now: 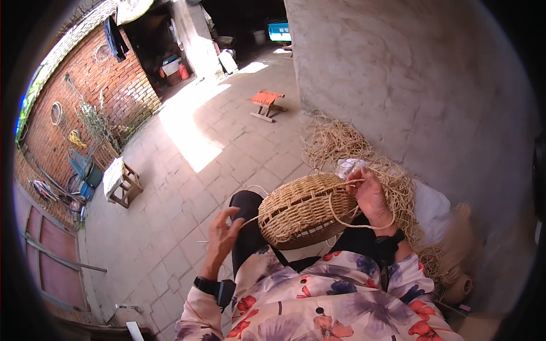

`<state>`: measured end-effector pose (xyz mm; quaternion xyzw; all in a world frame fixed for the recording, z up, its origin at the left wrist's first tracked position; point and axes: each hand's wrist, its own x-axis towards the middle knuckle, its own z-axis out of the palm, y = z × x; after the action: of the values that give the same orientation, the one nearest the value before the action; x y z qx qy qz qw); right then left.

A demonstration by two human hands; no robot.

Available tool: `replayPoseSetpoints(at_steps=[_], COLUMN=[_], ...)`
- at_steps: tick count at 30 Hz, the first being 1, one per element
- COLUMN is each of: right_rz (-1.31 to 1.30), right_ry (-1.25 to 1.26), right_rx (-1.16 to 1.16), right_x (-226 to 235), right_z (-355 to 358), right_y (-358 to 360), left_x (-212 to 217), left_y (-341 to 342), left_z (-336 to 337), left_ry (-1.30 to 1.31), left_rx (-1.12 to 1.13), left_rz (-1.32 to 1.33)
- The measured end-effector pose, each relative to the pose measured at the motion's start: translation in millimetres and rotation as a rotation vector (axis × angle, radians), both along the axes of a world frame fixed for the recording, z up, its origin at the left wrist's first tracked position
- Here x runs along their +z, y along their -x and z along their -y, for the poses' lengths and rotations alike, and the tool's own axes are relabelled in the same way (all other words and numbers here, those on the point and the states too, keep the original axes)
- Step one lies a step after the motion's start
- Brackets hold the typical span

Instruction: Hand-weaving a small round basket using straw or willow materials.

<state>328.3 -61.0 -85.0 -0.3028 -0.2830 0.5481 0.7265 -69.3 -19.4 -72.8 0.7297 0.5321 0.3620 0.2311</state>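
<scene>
Across my knees rests an oval basket [296, 204], woven from straw-coloured twisted cord over a dark frame. It is tilted, and an open slatted band shows along its lower side. My left hand [223, 236] is at the basket's left end, with a strand of cord [250, 221] running between its thumb and fingers. At the right end, my right hand [369, 196] pinches another length of cord [356, 181] between thumb and fingertips. A loose loop of cord [364, 227] hangs from the basket's right side and passes under my right wrist.
A big tangled heap of cord [335, 139] lies along the grey wall [409, 74] to my right, with white sacking [430, 207] beside it. Ahead on the paving stands a folding stool [266, 102] with an orange seat. A wooden stool [122, 181] with a white cover stands left.
</scene>
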Motion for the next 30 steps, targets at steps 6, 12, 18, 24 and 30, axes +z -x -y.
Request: replayPoseSetpoints(at_steps=[6, 12, 18, 24, 30], right_rz=[0.072, 0.285, 0.317, 1.081, 1.571], right_ry=[-0.008, -0.002, 0.029, -0.144, -0.368], right_rx=[0.077, 0.188, 0.164, -0.166, -0.36], right_x=[10, 13, 11, 27, 39], right_z=[7, 11, 12, 11, 9], right_y=[7, 0, 4, 35, 60], left_x=[18, -70, -113, -51, 9], left_y=[-37, 197, 336, 103, -39], left_z=[14, -5, 61, 16, 34], left_ry=[-0.041, -0.054, 0.405, 0.122, -0.094], left_rx=[-0.222, 0.425, 0.868, 0.227, -0.223], left_rz=[-0.047, -0.283, -0.702, -0.116, -0.017])
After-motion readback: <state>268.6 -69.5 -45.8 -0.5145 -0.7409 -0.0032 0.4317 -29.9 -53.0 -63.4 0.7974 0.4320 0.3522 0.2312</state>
